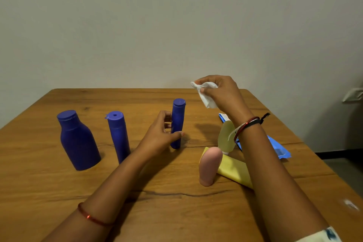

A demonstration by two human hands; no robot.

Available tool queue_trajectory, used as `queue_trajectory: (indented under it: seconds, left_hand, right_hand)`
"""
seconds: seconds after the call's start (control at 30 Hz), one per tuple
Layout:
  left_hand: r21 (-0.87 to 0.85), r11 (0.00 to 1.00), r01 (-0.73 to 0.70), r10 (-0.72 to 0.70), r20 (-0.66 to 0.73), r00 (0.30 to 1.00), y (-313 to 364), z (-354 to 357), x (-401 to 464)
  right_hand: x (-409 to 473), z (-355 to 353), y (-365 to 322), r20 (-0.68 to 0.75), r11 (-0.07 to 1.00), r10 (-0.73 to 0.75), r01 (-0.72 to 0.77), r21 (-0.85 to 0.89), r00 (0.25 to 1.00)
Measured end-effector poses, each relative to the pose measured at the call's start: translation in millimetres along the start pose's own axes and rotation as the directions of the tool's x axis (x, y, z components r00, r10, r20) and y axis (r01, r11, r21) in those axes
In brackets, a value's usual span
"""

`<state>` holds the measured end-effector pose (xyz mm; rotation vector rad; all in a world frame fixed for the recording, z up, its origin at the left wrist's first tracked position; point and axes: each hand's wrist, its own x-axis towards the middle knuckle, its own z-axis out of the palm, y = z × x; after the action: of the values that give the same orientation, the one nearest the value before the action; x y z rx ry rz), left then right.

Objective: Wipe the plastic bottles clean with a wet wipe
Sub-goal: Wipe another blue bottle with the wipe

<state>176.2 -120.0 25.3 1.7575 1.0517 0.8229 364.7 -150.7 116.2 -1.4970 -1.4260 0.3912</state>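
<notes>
- The left hand (163, 131) curls its thumb and fingers round the slim blue bottle (177, 124), which stands upright on the worktop (176, 212) about midway between its left and right edges, nearer the far edge than the near one. The grip sits at mid-height, probably to steady the bottle or to lift it for wiping.
- The right hand (220, 92) is raised above the far right part of the worktop and pinches a crumpled white wet wipe (208, 94) between thumb and fingers; the wipe hangs clear of every bottle, apart from the slim one.
- Two more blue bottles stand upright toward the left edge: a wide shouldered bottle (78, 141) and, between it and the left hand, a tall tube-like bottle (118, 135) whose cap shows a hole on top. They look set apart as a group, though I cannot tell whether wiped or waiting.
- Near the right edge, under the right forearm, a pink bottle (210, 165) stands on its cap, a yellow tube (233, 171) lies flat behind it, and a pale translucent bottle (225, 135) is partly hidden.
- A blue packet (279, 149), probably the wipes' pack, lies by the right edge, within reach of the wipe-holding hand.
</notes>
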Motion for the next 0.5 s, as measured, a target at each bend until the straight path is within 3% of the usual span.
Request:
queue_trajectory:
  seconds: [0.5]
  left_hand:
    - [0.026,0.997,0.069,-0.069,0.005,0.998,3.7,-1.5,-1.7]
  right_hand:
    - [-2.5,-6.3,-3.5,-0.004,1.0,-0.013,0.013,-0.01,1.0]
